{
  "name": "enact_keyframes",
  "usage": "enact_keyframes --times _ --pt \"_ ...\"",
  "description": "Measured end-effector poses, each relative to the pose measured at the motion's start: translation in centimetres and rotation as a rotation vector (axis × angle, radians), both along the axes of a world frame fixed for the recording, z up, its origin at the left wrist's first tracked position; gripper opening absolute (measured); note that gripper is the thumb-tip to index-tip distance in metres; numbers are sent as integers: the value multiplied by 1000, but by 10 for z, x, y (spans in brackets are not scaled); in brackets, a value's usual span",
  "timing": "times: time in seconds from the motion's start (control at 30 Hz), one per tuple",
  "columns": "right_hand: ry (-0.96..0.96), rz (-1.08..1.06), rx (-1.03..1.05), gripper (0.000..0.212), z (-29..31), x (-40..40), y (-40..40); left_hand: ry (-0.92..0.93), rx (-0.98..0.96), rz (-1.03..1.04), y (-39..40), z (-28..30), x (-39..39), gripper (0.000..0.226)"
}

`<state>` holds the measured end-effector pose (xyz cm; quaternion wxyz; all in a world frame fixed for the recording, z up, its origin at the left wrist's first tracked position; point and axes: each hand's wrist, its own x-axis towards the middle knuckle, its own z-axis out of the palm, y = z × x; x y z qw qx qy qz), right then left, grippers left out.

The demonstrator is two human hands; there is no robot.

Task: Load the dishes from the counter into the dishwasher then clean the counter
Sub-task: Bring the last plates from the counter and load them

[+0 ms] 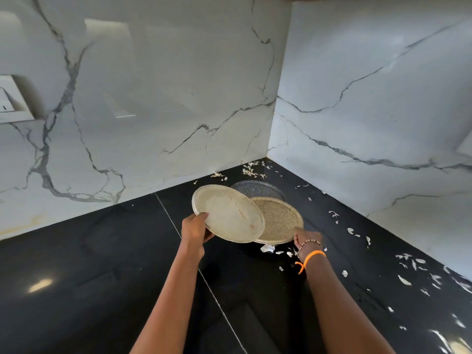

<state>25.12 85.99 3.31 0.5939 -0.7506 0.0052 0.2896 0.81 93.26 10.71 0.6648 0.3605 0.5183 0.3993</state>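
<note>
My left hand (195, 227) grips the near left rim of a round, soiled steel plate (227, 213), lifted and tilted above the black counter (102, 264). Under its right edge is a second steel plate (279, 221) with a grainy, crusted surface. My right hand (306, 242) holds that plate's near right rim; the fingers are partly hidden. Behind both plates lies a clear glass plate (258, 189) flat on the counter, close to the corner.
White marble walls (153, 98) meet in a corner behind the plates. Pale peel scraps (251, 169) are scattered in the corner and along the right wall down to the near right. A wall socket (10, 98) sits at the far left.
</note>
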Motion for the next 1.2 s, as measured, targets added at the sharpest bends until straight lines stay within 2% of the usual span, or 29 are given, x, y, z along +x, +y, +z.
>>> enact_keyframes --times 0.1,0.23,0.37,0.5,0.63,0.77,0.93,1.07,1.2 --pt "183 71 82 17 20 -4 -8 -33 24 10 -3 7 -9 34" --pt "149 150 117 21 42 -25 -11 -53 57 2 -10 14 -19 35" --pt "0 24 215 26 53 -42 -23 -75 93 -36 -26 18 -25 35" --pt "-191 -109 213 28 51 -53 -64 -80 112 -112 -42 16 -27 36" --pt "-370 -282 197 6 43 -79 -125 -73 129 -225 -66 7 -27 46" --pt "-494 -465 129 7 26 -107 -193 -53 132 -321 -100 -8 -18 48" --pt "-548 -654 112 17 8 -151 -278 -1 257 -459 -157 -8 -17 38" --pt "-514 -864 165 22 -5 -184 -333 20 386 -523 -200 1 -24 11" --pt "-542 -903 142 14 -9 -230 -393 41 461 -662 -257 8 -39 19"
